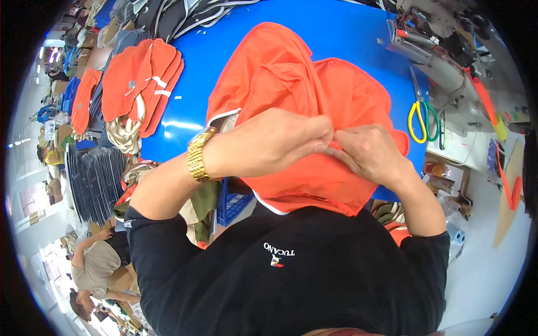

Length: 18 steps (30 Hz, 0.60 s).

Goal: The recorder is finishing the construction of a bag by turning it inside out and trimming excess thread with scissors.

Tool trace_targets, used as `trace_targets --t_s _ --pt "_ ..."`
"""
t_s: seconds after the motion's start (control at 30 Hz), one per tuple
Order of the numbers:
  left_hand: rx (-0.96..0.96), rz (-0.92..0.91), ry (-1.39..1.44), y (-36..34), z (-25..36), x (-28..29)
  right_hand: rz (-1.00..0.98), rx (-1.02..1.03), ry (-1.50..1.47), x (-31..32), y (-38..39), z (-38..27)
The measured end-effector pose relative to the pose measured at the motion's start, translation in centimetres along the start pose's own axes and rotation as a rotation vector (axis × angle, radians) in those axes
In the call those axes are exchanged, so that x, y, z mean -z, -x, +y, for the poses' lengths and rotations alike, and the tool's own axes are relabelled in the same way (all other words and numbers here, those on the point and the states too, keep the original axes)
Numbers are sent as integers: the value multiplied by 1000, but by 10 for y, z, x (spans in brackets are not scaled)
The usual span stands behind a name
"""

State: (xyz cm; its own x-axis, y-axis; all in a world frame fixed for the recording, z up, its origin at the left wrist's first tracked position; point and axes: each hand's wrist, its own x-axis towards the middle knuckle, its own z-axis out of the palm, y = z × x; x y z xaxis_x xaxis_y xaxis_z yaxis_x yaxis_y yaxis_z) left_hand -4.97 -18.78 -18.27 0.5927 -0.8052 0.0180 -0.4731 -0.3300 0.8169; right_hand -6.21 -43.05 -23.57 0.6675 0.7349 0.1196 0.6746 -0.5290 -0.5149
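Left hand (286, 137), right hand (365, 147) pinching orange fabric (274, 73), mid-frame. Blue tabletop (353, 31), upper centre; scissors (419, 102), right; co-worker (98, 263), lower left.

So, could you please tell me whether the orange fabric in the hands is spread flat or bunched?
Loosely bunched: the orange fabric shows creases and overlapping folds, partly covering the blue table.

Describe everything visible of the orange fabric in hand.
The orange fabric looks thin, smooth and slightly shiny, with rounded lobes, wrinkles and white edging at its left and lower left. It lies partly on the blue tabletop, its near part overhanging toward the black shirt. The left hand and right hand appear to pinch its middle.
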Motion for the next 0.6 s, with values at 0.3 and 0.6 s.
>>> trace_targets --t_s 0.3,0.6 --pt "151 475 -172 41 -28 64 88 -73 120 13 37 50" --pt "300 724 255 88 -48 93 163 -52 127 18 31 28"
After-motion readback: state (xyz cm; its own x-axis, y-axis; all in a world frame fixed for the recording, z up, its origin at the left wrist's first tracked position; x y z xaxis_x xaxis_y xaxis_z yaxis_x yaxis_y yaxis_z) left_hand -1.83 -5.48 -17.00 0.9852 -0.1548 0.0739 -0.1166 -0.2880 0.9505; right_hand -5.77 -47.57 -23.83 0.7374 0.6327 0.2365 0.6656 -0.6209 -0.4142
